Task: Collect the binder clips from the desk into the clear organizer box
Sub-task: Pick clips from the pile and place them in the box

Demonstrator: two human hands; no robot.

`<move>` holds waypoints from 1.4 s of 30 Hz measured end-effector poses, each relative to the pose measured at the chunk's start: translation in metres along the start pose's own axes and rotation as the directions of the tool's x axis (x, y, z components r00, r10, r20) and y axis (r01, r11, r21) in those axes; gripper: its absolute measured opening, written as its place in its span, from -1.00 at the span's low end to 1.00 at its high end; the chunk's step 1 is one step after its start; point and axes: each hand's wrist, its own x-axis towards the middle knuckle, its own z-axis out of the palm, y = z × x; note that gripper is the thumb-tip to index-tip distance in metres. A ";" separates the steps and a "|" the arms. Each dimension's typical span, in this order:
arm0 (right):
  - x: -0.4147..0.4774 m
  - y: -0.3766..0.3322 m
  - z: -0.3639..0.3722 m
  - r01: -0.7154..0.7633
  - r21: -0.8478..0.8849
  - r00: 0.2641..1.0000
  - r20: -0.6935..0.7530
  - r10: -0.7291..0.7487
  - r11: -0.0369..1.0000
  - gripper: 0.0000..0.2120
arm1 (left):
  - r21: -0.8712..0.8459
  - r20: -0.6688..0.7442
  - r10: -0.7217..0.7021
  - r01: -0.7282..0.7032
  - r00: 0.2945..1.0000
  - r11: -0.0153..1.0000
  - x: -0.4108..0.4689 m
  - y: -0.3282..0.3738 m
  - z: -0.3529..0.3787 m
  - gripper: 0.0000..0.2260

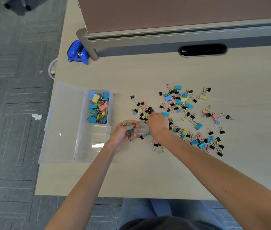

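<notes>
Open clear organizer box (92, 147) at counter (148, 178) left edge, 1 compartment part-filled; left hand (127, 131) curled round a few teal clips (129, 124); right hand (158, 124) down in loose binder clips (178, 102), fingers hidden, grip unclear; mid-collection; next: pinch more, unload handful into box.

We see the left hand (128, 131) gripping teal clips (129, 124) just beside the clear organizer box (90, 146), far compartment part-filled. Right hand (158, 124) is on the scattered binder clips (178, 102) on the surface (131, 176); we can't tell its grip.
</notes>
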 end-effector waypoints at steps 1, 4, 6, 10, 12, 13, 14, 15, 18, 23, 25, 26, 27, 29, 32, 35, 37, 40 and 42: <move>-0.001 0.000 0.001 -0.007 0.013 1.000 0.000 0.007 1.000 -0.70 | 0.005 -0.004 0.006 -0.006 1.000 1.000 0.000 0.000 0.000 -0.85; -0.004 0.004 0.002 -0.008 0.090 1.000 -0.005 0.008 0.996 -0.69 | 0.018 -0.015 0.012 -0.012 1.000 1.000 0.002 0.001 0.001 -0.84; -0.009 0.011 -0.002 0.017 0.155 1.000 -0.024 -0.013 0.988 -0.67 | 0.026 -0.023 0.012 -0.011 1.000 1.000 0.003 0.001 0.005 -0.87; -0.018 0.037 -0.006 0.054 0.395 0.998 -0.032 -0.045 0.917 -0.62 | 0.055 0.002 0.013 -0.013 1.000 0.998 0.008 0.000 0.016 -0.90; -0.021 0.051 -0.004 0.065 0.538 0.998 -0.034 -0.056 0.840 -0.63 | 0.074 -0.004 0.010 -0.010 1.000 0.997 0.010 -0.001 0.024 -0.87; -0.022 0.059 -0.002 0.059 0.595 0.998 -0.032 -0.049 0.801 -0.63 | 0.086 -0.014 0.008 -0.007 1.000 0.996 0.011 -0.001 0.030 -0.86; -0.024 0.066 0.000 0.045 0.651 0.999 -0.024 -0.038 0.758 -0.63 | 0.101 -0.029 0.005 -0.002 1.000 0.995 0.012 -0.001 0.035 -0.85; -0.025 0.073 0.002 0.023 0.708 1.000 -0.009 -0.023 0.706 -0.65 | 0.123 -0.047 0.004 0.002 0.999 0.992 0.013 -0.001 0.041 -0.83; -0.028 0.093 0.006 -0.045 0.845 0.999 0.039 0.021 0.533 -0.72 | 0.309 -0.076 0.050 -0.024 0.996 0.951 0.018 -0.004 0.056 -0.77; -0.035 0.117 0.014 -0.074 0.920 0.997 0.054 0.061 0.386 -0.76 | 0.716 0.020 0.290 -0.216 0.957 0.663 0.031 -0.013 0.076 -0.86; -0.038 0.123 0.017 -0.085 0.930 0.995 0.061 0.078 0.356 -0.77 | 0.831 0.178 0.324 -0.318 0.929 0.457 0.034 -0.015 0.078 -0.92; -0.039 0.126 0.019 -0.090 0.935 0.994 0.065 0.084 0.343 -0.77 | 0.880 0.244 0.299 -0.341 0.922 0.332 0.033 -0.015 0.080 -0.88; -0.040 0.128 0.021 -0.097 0.939 0.994 0.072 0.087 0.330 -0.78 | 0.915 0.294 0.271 -0.352 0.916 0.198 0.032 -0.014 0.081 -0.83; -0.040 0.131 0.025 -0.108 0.944 0.992 0.084 0.091 0.311 -0.82 | 0.938 0.342 0.258 -0.345 0.904 -0.034 0.031 -0.012 0.085 -0.76; -0.041 0.134 0.030 -0.129 0.952 0.990 0.106 0.095 0.279 -0.83 | 0.952 0.298 0.302 -0.260 0.905 -0.159 0.029 -0.012 0.093 -0.70; -0.044 0.136 0.030 -0.132 0.955 0.989 0.109 0.101 0.264 -0.82 | 0.955 0.262 0.309 -0.199 0.914 -0.219 0.030 -0.017 0.099 -0.64; -0.046 0.137 0.029 -0.128 0.954 0.990 0.106 0.095 0.271 -0.83 | 0.953 0.258 0.299 -0.190 0.919 -0.236 0.029 -0.018 0.103 -0.64; -0.049 0.135 0.028 -0.127 0.951 0.991 0.110 0.077 0.281 -0.84 | 0.952 0.258 0.298 -0.189 0.919 -0.240 0.029 -0.019 0.104 -0.67; -0.049 0.133 0.028 -0.118 0.952 0.992 0.101 0.074 0.284 -0.85 | 0.953 0.261 0.305 -0.194 0.916 -0.231 0.028 -0.018 0.104 -0.71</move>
